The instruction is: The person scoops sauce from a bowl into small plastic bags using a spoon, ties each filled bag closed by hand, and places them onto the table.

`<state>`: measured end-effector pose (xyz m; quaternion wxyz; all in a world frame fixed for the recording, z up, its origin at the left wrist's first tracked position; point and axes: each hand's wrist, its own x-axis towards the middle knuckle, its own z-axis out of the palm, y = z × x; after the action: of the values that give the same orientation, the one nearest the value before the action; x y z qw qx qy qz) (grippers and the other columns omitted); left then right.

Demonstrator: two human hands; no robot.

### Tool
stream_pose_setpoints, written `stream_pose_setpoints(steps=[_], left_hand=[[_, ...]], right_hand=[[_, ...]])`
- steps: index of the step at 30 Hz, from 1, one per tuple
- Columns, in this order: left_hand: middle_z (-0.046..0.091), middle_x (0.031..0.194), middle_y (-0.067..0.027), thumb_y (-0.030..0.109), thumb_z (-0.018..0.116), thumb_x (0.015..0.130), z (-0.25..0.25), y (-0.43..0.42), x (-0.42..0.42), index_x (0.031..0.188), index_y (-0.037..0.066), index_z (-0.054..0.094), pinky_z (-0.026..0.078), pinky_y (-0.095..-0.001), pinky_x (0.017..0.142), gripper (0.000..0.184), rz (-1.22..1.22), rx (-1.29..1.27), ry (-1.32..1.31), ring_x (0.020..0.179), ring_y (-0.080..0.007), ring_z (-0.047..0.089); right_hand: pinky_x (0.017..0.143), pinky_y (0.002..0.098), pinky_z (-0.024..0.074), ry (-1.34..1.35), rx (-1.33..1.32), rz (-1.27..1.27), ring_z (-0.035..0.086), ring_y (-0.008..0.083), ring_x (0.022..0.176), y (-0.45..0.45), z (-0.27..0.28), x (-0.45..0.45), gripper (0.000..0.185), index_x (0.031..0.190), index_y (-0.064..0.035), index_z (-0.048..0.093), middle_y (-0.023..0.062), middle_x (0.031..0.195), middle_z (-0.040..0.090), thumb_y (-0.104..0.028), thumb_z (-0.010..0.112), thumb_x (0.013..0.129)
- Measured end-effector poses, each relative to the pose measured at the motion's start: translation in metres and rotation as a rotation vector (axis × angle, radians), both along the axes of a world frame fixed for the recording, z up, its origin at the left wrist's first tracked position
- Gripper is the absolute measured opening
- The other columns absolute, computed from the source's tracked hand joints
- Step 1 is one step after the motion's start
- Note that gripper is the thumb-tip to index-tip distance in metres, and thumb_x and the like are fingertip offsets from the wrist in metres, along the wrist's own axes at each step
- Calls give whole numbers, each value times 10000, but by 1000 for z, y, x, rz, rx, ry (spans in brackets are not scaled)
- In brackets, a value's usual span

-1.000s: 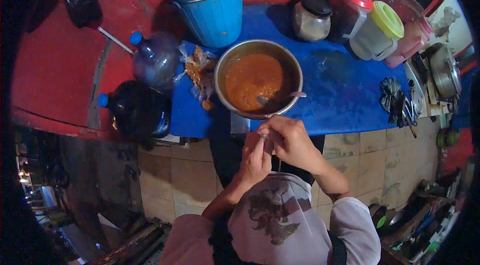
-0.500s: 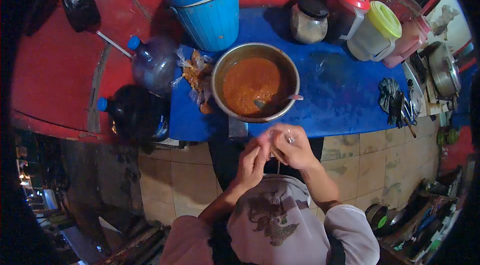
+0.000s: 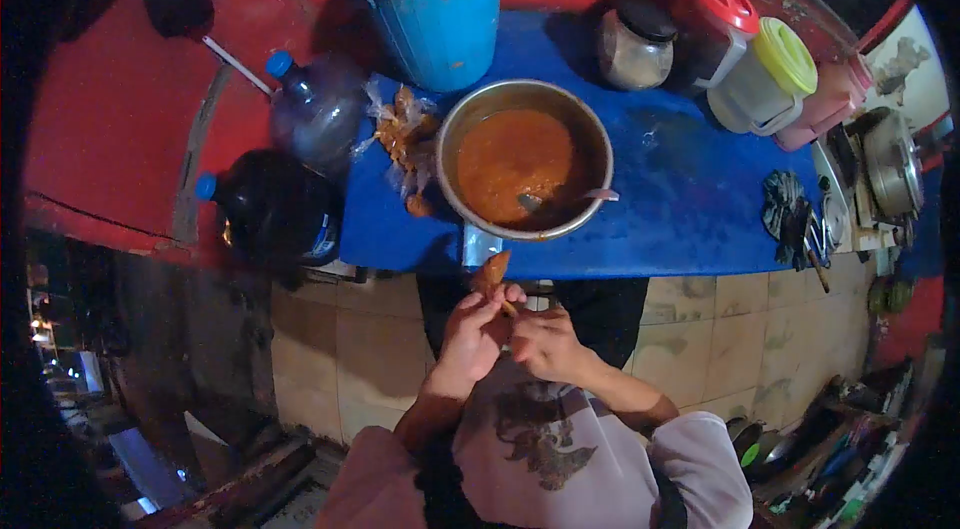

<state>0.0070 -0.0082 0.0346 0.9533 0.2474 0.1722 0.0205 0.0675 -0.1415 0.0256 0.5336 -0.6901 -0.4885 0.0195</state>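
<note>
A small plastic bag of orange-red sauce (image 3: 491,272) sticks up from my hands at the table's front edge. My left hand (image 3: 474,334) is closed around its narrow neck. Close beside it, my right hand (image 3: 548,342) has its fingers curled in at the lower end of the bag, though the fingertips are partly hidden. Just beyond is a metal pot (image 3: 447,179) of orange-red sauce, and a ladle (image 3: 600,195) rests in it with its handle over the right rim. Several similar filled bags (image 3: 402,134) lie left of the pot.
A blue lidded bucket (image 3: 440,29) stands behind the pot on the blue table (image 3: 690,199). A dark-lidded jar (image 3: 637,49) and several pitchers (image 3: 765,74) line the back right. Two big bottles (image 3: 275,204) are at left. A cloth and utensils (image 3: 795,219) lie at right.
My hands have moved down and slightly left. The bag's sauce-filled part now shows above my left hand; before, only clear plastic was visible at my blurred fingers. The view has shifted slightly.
</note>
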Motion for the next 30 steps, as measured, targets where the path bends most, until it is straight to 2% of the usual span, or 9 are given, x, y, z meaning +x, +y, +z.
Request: stream_pose_setpoints(steps=[4, 8, 9, 11, 12, 15, 17, 21, 30], left_hand=[[463, 960, -38, 135, 491, 930, -14, -2, 4, 984, 90, 490, 379, -353, 904, 70, 25, -42, -50, 1042, -203, 438], [476, 932, -33, 91, 488, 925, -18, 0, 7, 1075, 55, 500, 389, -285, 773, 155, 108, -16, -210, 852, -183, 455], [493, 970, -84, 87, 487, 926, -24, 3, 2, 1069, 35, 462, 409, -340, 794, 154, -49, 564, -42, 912, -225, 491], [536, 1022, -214, 27, 501, 878, -26, 1, -3, 1092, -29, 433, 464, -424, 772, 231, -191, 1594, 9, 924, -364, 570], [536, 1022, -214, 27, 501, 878, -16, 0, -1, 1092, -29, 433, 464, -424, 772, 231, -191, 1595, 8, 924, -364, 570], [586, 1001, -192, 43, 586, 754, 2, 2, 2, 1005, -27, 562, 502, -430, 733, 262, -452, 2049, 16, 871, -370, 602], [600, 956, -157, 42, 616, 740, 4, 3, 6, 950, -18, 592, 511, -402, 719, 220, -253, 1971, -33, 846, -334, 611], [621, 841, -71, 18, 692, 688, -8, 12, 10, 861, 24, 662, 525, -327, 684, 176, 120, 1826, -537, 780, -235, 618], [681, 787, -105, -9, 717, 711, -18, 20, -10, 880, 33, 692, 538, -294, 611, 176, 301, 1724, -69, 684, -231, 675]], right_hand=[[533, 337, 370, 1165, 597, 236, 407, 187, 546, -10, 1, -8, 378, 745, -72, 470, 45, 638, 407, -401, 610, 869], [591, 309, 384, 1248, 482, 211, 365, 162, 650, -11, 12, 2, 329, 783, -76, 410, 77, 854, 403, -346, 516, 938], [788, 402, 432, 613, 225, -38, 492, 240, 872, -8, -10, 8, 304, 815, -45, 436, 131, 935, 495, -315, 489, 945], [864, 441, 412, 229, 77, -58, 475, 274, 1014, -11, -28, 21, 226, 817, -38, 471, 158, 1013, 512, -235, 508, 922], [939, 480, 392, -164, -70, -61, 458, 308, 1156, -12, -30, 27, 148, 819, -32, 506, 184, 1091, 530, -155, 528, 899], [894, 417, 453, 58, -17, -56, 580, 293, 1037, -11, -45, 17, 21, 827, -22, 585, 172, 1069, 605, -21, 566, 836], [682, 283, 509, 432, 122, -258, 649, 180, 719, -2, -61, 10, 17, 848, -14, 613, 119, 846, 674, -30, 607, 848], [598, 217, 456, 1361, 343, -214, 565, 66, 640, 5, -43, 16, 98, 798, -4, 646, 27, 741, 654, -72, 639, 869], [642, 226, 457, 880, 15, -212, 574, 76, 696, 21, -21, 2, 153, 888, -13, 700, 33, 769, 665, -93, 751, 769]])
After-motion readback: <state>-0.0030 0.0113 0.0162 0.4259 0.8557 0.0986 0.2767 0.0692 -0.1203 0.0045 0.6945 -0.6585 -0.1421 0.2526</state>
